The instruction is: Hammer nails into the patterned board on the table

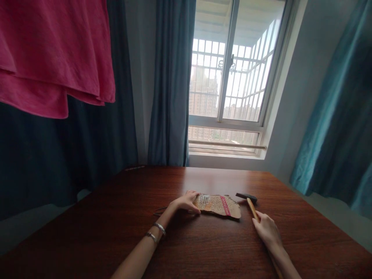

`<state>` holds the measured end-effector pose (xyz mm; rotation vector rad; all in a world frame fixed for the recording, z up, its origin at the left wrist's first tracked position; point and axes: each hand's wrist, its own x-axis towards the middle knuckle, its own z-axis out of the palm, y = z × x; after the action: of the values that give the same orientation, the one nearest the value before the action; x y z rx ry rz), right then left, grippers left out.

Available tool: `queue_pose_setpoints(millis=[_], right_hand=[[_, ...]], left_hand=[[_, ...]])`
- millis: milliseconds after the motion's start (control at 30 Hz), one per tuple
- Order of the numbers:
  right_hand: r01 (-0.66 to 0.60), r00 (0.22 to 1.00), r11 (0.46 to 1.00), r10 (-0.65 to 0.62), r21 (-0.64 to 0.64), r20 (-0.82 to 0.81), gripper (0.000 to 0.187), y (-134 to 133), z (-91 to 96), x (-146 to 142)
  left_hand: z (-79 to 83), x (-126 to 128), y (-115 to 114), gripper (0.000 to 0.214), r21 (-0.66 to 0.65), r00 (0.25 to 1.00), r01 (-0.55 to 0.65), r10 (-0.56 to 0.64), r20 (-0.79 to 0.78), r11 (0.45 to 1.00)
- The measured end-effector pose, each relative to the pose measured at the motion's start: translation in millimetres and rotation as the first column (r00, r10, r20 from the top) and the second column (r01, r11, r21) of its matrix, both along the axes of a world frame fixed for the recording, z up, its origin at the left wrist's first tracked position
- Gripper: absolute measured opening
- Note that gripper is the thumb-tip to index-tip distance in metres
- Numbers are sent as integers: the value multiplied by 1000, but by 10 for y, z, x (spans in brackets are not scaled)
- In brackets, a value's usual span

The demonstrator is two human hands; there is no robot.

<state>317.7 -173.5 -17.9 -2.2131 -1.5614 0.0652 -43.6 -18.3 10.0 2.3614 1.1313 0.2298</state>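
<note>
A flat tan piece that looks like cardboard (216,205) lies on the table, dotted with small marks or holes and crossed by a pink band. Several thin dark nail-like pins (204,199) show near its left end, and its far right edge looks notched. My left hand (187,202) grips that left end, thumb along the near edge and fingers at the far side. To the right, my right hand (266,229) is closed around the wooden handle of a hammer (252,209). The dark hammer head is raised or resting just right of the cardboard, apart from it; which, I cannot tell.
Thin dark metal rods (159,212) lie on the brown wooden table (221,252), partly behind my left forearm. A pink cloth (58,58) hangs at upper left. Blue curtains (171,85) and a barred window (226,77) stand beyond the table's far edge.
</note>
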Motion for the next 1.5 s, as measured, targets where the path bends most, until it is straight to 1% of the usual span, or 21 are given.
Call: queue_pose_setpoints(millis=[133, 333, 467, 567, 800, 867, 933, 967, 1033, 1067, 1133, 1200, 1267, 1367, 1500], right_hand=[[19, 997, 1000, -18, -7, 74, 39, 5, 1, -10], [30, 984, 999, -25, -29, 174, 40, 15, -73, 18], [-18, 976, 999, 28, -50, 217, 39, -15, -61, -13], [-50, 968, 998, 57, -34, 246, 37, -32, -48, -56], [-67, 946, 998, 67, -13, 319, 36, -35, -71, -140], [-54, 938, 998, 58, -22, 341, 36, -41, -58, -160], [-7, 927, 999, 19, -33, 375, 36, -52, -19, -200], [22, 919, 999, -10, -27, 394, 35, -57, 11, -232], [57, 906, 998, -63, 27, 419, 35, -56, 89, -327], [48, 905, 996, -73, 71, 418, 35, -47, 133, -389], [-24, 922, 987, -39, 159, 385, 36, 1, 223, -535], [-127, 944, 970, 54, 207, 326, 34, 92, 301, -689], [-201, 957, 954, 142, 225, 251, 31, 227, 357, -826], [-240, 968, 944, 214, 228, 132, 31, 471, 384, -968], [-234, 972, 945, 221, 230, 81, 31, 714, 312, -1064]], left_hand=[[5, 2, -5, 104, 19, 1000, 3, -3, -27, 1000], [21, 1, -36, 103, 41, 999, -2, 4, -46, 999], [40, 4, -57, 101, 39, 999, -10, 12, -50, 999], [50, 4, -64, 102, 26, 998, -17, 19, -58, 1000], [28, -10, -55, 103, 30, 998, 2, 0, -62, 1000], [25, -9, -53, 104, 27, 998, -5, 6, -67, 1000], [27, -7, -52, 103, 22, 997, -4, 6, -75, 1000], [29, -6, -52, 103, 20, 997, -2, 4, -78, 1000], [31, -8, -53, 103, 14, 997, -1, 3, -79, 1000], [30, -10, -52, 104, 10, 997, -5, 5, -76, 1000], [23, -15, -47, 105, 6, 998, -11, 11, -65, 1000], [10, -19, -39, 106, 3, 998, -13, 13, -62, 1000], [-5, -21, -30, 107, 5, 998, -12, 13, -67, 1000], [-19, -22, -25, 105, 18, 997, -14, 16, -72, 1000], [-19, -25, -32, 104, 19, 998, -10, 11, -64, 1000]])
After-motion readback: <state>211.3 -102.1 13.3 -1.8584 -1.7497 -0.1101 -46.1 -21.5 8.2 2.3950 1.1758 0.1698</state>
